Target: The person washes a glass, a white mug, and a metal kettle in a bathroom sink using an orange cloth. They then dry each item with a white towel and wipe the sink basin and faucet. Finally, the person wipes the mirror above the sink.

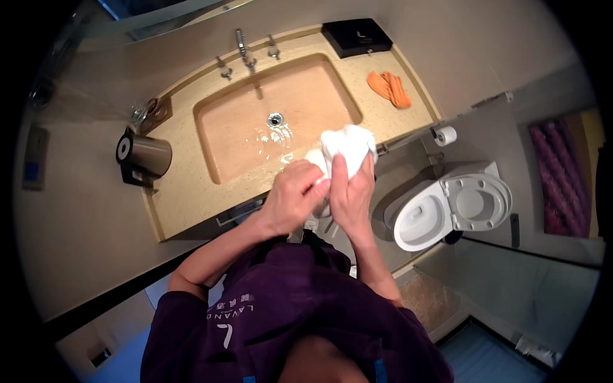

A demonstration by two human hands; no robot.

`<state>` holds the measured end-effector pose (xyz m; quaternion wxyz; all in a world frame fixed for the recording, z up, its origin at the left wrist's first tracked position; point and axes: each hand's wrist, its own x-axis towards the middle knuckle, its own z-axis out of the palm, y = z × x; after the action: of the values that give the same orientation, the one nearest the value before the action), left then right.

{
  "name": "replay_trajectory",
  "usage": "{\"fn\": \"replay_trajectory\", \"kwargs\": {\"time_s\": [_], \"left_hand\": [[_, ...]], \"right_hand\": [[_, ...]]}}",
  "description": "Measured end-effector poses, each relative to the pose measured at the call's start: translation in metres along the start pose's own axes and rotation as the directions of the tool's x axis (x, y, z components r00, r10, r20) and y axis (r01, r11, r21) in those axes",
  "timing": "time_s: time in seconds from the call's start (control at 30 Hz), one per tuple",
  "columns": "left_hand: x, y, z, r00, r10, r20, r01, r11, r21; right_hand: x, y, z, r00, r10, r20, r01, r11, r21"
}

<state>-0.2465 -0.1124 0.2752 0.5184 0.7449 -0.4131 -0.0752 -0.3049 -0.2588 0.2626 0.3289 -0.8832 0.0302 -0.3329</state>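
A bunched white cloth [349, 142] is gripped between my two hands, just off the front edge of the vanity counter. My left hand [293, 195] is curled round its near left part. My right hand [353, 197] clasps the larger bundle from the right, thumb lying on top. Beyond my hands lies a rectangular basin [244, 148] with a wet, glinting bottom and a round metal drain [275, 119]. A chrome faucet [243, 50] stands behind it, with a handle on each side.
An electric kettle [151, 154] and glasses [143, 112] stand on the counter's left. On its right are a twisted orange cloth [389, 88] and a black box [357, 37]. To the right, a toilet [424, 220] has its lid up; a toilet paper roll [446, 136] hangs nearby.
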Motion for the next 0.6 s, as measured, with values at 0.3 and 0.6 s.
{"fn": "replay_trajectory", "kwargs": {"time_s": [0.3,0.6], "left_hand": [[0.022,0.015,-0.014,0.925,0.315,0.211,-0.327,0.945,0.021],[0.054,-0.033,-0.005,0.782,-0.447,0.434,0.511,0.062,-0.857]], "right_hand": [[0.0,0.057,-0.037,0.741,0.671,0.004,-0.604,0.664,0.44],[-0.003,0.027,-0.05,0.559,0.411,0.72,-0.573,-0.436,0.694]]}}
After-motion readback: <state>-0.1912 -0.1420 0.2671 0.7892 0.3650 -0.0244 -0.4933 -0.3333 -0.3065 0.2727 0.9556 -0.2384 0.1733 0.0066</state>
